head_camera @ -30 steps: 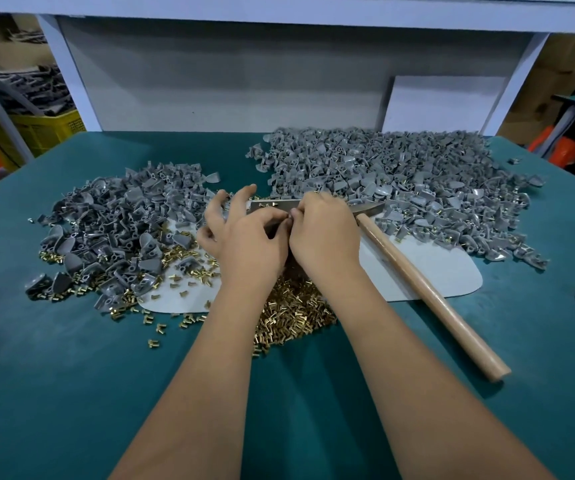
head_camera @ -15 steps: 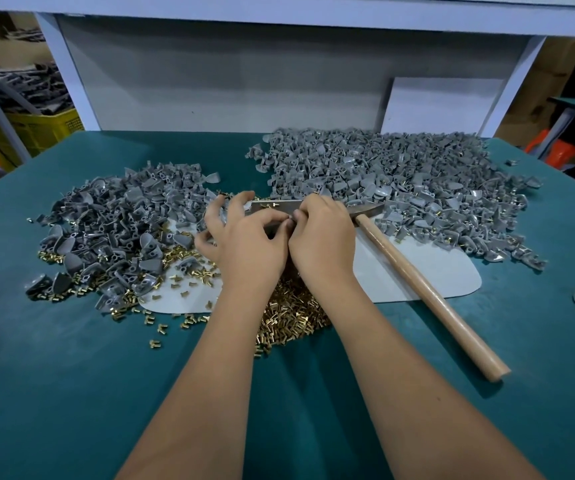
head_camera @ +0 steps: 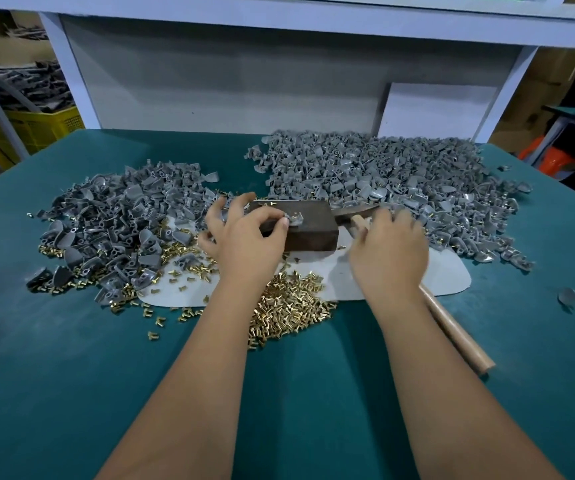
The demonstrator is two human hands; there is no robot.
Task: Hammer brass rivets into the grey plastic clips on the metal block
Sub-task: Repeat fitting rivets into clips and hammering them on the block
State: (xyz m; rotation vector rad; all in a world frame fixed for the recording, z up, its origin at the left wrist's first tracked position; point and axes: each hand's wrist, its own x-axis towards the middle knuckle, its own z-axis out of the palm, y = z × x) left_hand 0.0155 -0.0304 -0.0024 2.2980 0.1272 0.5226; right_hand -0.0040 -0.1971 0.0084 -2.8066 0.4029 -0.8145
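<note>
The clip [head_camera: 294, 218] sat on top of the block [head_camera: 308, 230], near its front edge, with what looked like a rivet standing in it, not yet driven. The block lay at the counter's [head_camera: 71, 375] centre on a pale mat [head_camera: 447, 277]. I judged this the moment between seating the rivet and striking it: the part was placed, the hammer [head_camera: 452, 327] not yet raised.

My left hand [head_camera: 248, 240] pinched the clip's left edge between thumb and forefinger, the other fingers spread loosely toward the heap at nine o'clock. My right hand [head_camera: 388, 252] lay over the hammer's handle just behind its head, at three o'clock of the block, fingers curling down around the wood; whether the grip was fully closed I cannot tell, as the hand was blurred.

Next I would need to lift the hammer clear, keep the clip steady and upright, and bring the head squarely down without catching my fingertips.

Loose rivets [head_camera: 289, 306] lay heaped at six o'clock; grey clips were piled at nine [head_camera: 123, 209] and at one o'clock [head_camera: 400, 174].
</note>
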